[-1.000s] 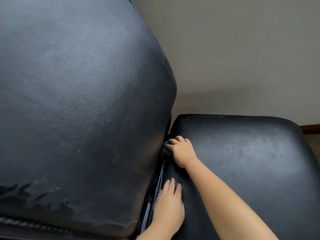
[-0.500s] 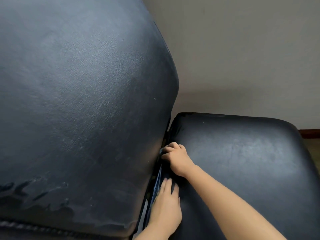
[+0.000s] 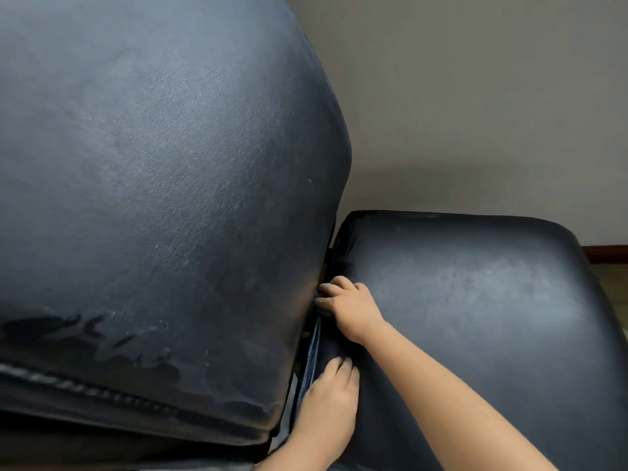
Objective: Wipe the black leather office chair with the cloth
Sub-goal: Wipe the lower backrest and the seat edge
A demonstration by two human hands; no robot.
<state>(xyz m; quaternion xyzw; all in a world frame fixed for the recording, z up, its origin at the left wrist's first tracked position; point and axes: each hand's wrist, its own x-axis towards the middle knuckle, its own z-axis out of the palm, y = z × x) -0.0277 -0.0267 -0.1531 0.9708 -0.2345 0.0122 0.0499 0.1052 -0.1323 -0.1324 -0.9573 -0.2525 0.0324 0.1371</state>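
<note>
The black leather chair fills the view: its backrest (image 3: 153, 198) on the left, its seat cushion (image 3: 475, 300) on the right. My right hand (image 3: 350, 307) has its fingers curled around a dark cloth (image 3: 319, 295) at the crease between backrest and seat; only a small bit of the cloth shows. My left hand (image 3: 328, 406) lies flat with straight fingers on the seat's edge beside the gap, nearer to me. A dark blue strip (image 3: 311, 355) shows in the gap between the two hands.
A plain beige wall (image 3: 475, 96) stands behind the chair. A brown baseboard (image 3: 608, 253) and some floor show at the far right. The backrest's leather is peeling along its lower edge (image 3: 102, 338).
My right hand has slid along the crease towards me, closer to my left hand. The left hand has stayed on the seat edge.
</note>
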